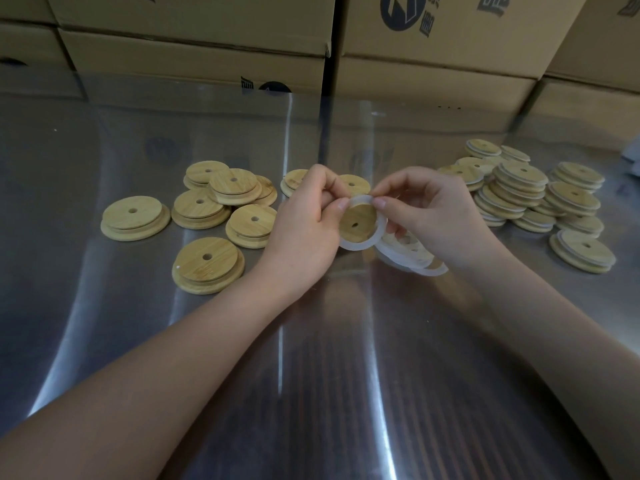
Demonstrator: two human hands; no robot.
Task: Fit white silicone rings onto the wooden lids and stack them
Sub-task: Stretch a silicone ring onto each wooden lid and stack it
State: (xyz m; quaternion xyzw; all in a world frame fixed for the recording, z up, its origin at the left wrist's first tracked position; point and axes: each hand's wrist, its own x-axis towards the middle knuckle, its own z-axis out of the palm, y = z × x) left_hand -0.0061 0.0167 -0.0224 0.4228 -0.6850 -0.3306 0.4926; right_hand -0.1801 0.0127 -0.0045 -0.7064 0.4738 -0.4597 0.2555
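A round wooden lid (357, 221) with a small centre hole is held up between my two hands above the table. My left hand (304, 223) grips its left edge. A white silicone ring (363, 243) hangs loosely round the lid, and my right hand (426, 209) pinches the ring at the lid's top edge. Under my right hand lie loose white rings (415, 259) in a small heap. Bare wooden lids (207, 263) are scattered at the left. Ringed lids (519, 194) are stacked in piles at the right.
The work surface is a shiny metal table (311, 358) with bright reflections. Large cardboard boxes (194, 60) form a wall along the far edge. A pale object (632, 155) shows at the right edge.
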